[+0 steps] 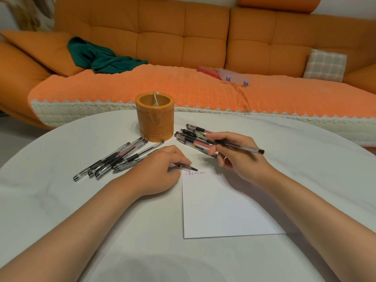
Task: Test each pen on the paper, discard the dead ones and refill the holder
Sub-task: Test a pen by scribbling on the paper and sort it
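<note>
A white sheet of paper [223,210] lies on the round white table [61,200], with small ink marks along its top edge. My right hand [242,157] holds a clear black-ended pen [244,147] just above the paper's top. My left hand [160,169] rests at the paper's top left corner, pinching a black pen cap [188,167]. An orange cylindrical holder [155,119] stands behind, holding no pens that I can see. One group of pens [114,158] lies left of it, another pile [193,139] right of it, partly hidden by my right hand.
An orange sofa [183,37] with an orange blanket runs behind the table. On it lie a green cloth [101,58], a clear plastic box [236,77], a red item [209,71] and a checked cushion [325,65].
</note>
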Tool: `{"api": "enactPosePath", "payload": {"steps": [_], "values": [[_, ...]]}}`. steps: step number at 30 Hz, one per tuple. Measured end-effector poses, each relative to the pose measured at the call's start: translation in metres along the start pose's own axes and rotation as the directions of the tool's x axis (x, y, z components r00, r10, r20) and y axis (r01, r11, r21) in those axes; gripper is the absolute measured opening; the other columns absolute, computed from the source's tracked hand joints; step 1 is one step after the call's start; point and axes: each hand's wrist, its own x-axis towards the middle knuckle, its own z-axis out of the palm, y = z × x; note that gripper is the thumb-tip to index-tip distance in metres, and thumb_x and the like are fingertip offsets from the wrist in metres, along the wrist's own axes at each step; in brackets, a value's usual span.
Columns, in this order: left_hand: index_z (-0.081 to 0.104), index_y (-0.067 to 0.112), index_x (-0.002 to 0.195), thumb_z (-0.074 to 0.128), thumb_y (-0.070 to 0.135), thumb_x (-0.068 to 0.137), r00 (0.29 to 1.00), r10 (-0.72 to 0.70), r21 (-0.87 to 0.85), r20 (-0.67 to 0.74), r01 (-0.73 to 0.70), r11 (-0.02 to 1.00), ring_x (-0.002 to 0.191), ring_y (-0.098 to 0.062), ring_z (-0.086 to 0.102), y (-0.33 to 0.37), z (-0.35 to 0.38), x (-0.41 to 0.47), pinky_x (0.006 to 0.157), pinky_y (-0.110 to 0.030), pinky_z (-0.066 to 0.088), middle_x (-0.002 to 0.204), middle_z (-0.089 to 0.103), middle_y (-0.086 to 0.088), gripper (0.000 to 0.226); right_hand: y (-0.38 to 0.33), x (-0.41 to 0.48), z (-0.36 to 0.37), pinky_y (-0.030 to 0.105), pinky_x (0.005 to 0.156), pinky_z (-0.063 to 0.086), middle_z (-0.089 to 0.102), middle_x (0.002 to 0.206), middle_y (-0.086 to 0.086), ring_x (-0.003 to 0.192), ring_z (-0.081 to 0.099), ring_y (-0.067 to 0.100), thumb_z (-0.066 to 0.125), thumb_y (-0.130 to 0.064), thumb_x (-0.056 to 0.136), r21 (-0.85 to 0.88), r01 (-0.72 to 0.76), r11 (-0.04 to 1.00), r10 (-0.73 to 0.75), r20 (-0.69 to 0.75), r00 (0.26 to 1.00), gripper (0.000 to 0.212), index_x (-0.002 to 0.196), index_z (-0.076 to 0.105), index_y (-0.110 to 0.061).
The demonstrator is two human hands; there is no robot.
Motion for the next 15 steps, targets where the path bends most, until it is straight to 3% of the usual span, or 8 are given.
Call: {"api": "enactPosePath", "payload": {"steps": [2, 5, 9, 11, 13, 15], "values": [[0.073, 0.036, 0.107, 0.065, 0.019, 0.091, 1.0, 0.013, 0.016, -0.006, -0.012, 1.0, 0.105, 0.001, 0.054, 0.0, -0.001, 0.0, 0.092, -0.015, 0.039, 0.107, 0.057, 0.022, 0.024, -0.003, -0.003, -0.002, 0.027, 0.046, 0.042, 0.071, 0.094, 0.011, 0.06, 0.06, 0.021, 0.04, 0.003, 0.104, 0.024, 0.001, 1.0, -0.003, 0.077, 0.997, 0.033, 0.124, 0.063, -0.006], [0.074, 0.035, 0.1, 0.068, 0.025, 0.092, 0.999, 0.028, 0.035, -0.027, -0.027, 0.999, 0.101, 0.0, 0.055, 0.002, -0.002, -0.001, 0.09, -0.02, 0.042, 0.103, 0.06, 0.021, 0.014, -0.006, -0.007, -0.002, 0.035, 0.055, 0.057, 0.068, 0.103, 0.02, 0.07, 0.067, 0.03, 0.033, 0.005, 0.105, 0.217, -0.101, 0.971, 0.07, 0.145, 0.987, 0.036, 0.133, 0.054, 0.001], [0.071, 0.035, 0.103, 0.062, 0.03, 0.095, 0.992, 0.008, 0.099, -0.125, 0.005, 0.995, 0.093, -0.001, 0.053, 0.006, -0.002, -0.006, 0.085, -0.027, 0.045, 0.093, 0.062, 0.022, 0.013, -0.016, -0.006, -0.003, 0.038, 0.056, 0.06, 0.065, 0.104, 0.024, 0.065, 0.067, 0.034, 0.028, 0.006, 0.101, 0.4, -0.283, 0.872, 0.209, 0.219, 0.953, 0.041, 0.13, 0.057, 0.002], [0.07, 0.036, 0.104, 0.06, 0.031, 0.096, 0.986, -0.016, 0.103, -0.166, 0.034, 0.994, 0.092, 0.0, 0.053, 0.006, -0.004, -0.008, 0.081, -0.025, 0.045, 0.095, 0.062, 0.024, 0.013, -0.021, -0.005, -0.003, 0.034, 0.051, 0.057, 0.065, 0.103, 0.021, 0.058, 0.063, 0.031, 0.028, 0.004, 0.101, 0.413, -0.337, 0.846, 0.258, 0.236, 0.937, 0.041, 0.126, 0.06, 0.0], [0.069, 0.034, 0.105, 0.059, 0.029, 0.097, 0.981, -0.023, 0.067, -0.194, 0.037, 0.997, 0.092, 0.006, 0.052, 0.006, -0.006, -0.01, 0.077, -0.017, 0.041, 0.098, 0.062, 0.024, 0.014, -0.023, -0.006, -0.003, 0.028, 0.044, 0.046, 0.063, 0.097, 0.015, 0.049, 0.053, 0.025, 0.037, 0.003, 0.102, 0.257, -0.285, 0.923, 0.238, 0.2, 0.95, 0.035, 0.124, 0.061, -0.008], [0.07, 0.03, 0.106, 0.057, 0.028, 0.099, 0.975, -0.049, 0.018, -0.217, 0.054, 0.998, 0.093, 0.006, 0.054, 0.007, -0.008, -0.011, 0.076, -0.014, 0.039, 0.102, 0.064, 0.022, 0.015, -0.022, -0.007, -0.002, 0.029, 0.047, 0.044, 0.065, 0.091, 0.007, 0.05, 0.051, 0.022, 0.054, -0.003, 0.098, -0.123, -0.125, 0.984, 0.141, 0.136, 0.981, 0.032, 0.123, 0.059, -0.022]]}}
